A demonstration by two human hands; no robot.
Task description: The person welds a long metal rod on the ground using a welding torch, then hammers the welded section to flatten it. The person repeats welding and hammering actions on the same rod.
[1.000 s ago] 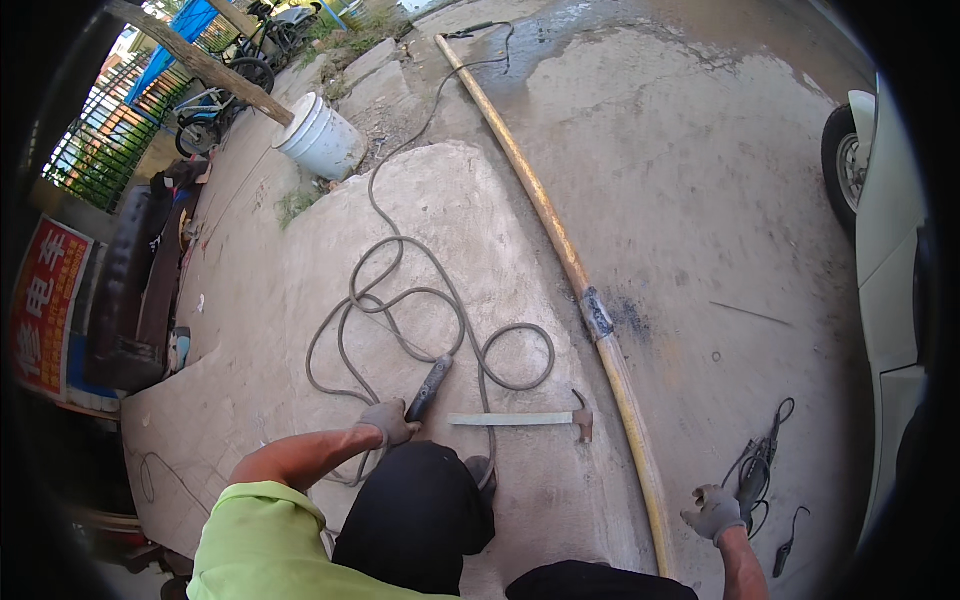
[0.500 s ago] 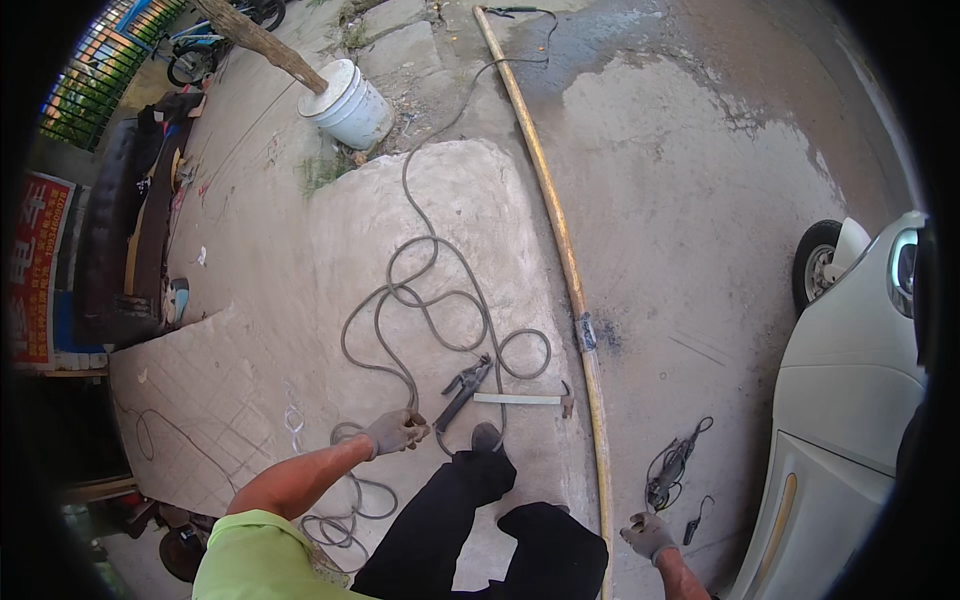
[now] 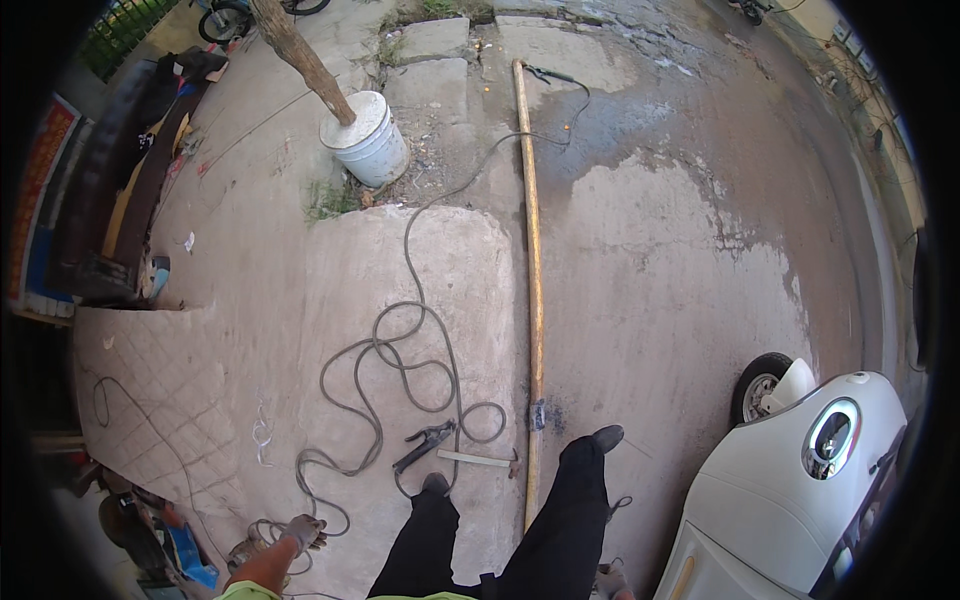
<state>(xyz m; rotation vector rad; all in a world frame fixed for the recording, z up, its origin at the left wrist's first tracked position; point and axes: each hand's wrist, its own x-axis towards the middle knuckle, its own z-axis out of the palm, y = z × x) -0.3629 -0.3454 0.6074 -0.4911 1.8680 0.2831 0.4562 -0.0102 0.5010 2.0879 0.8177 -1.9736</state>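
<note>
Head view: stands astride a long, straight pole (image 3: 534, 280), with one foot left and one right of it. Has the left hand (image 3: 303, 533), in a grey glove, at the near left, just beside or over a looped cable (image 3: 377, 343); cannot tell which, nor whether touching. Shows fingers somewhat bent there, but cannot tell how far closed or whether around anything. Has the right hand (image 3: 610, 578) at the near edge beside a black trouser leg (image 3: 570, 500), too little seen to tell grip or opening; near it, just past the leg, find a dark wire (image 3: 622, 499).

Find the cable spread mostly left of the pole: dull grey-green, slim, smooth, curling through several crossing loops, then running far and across the pole toward a dark clamp (image 3: 548, 75) at the far end. Find among the near loops an electrode holder (image 3: 411, 457), black in the handle, greyer at the head. See right of it a hammer (image 3: 475, 458), pale in the handle, with head toward the pole. Note on the pole a worn yellow-brown surface and a dark band (image 3: 538, 415) in the near part.
</note>
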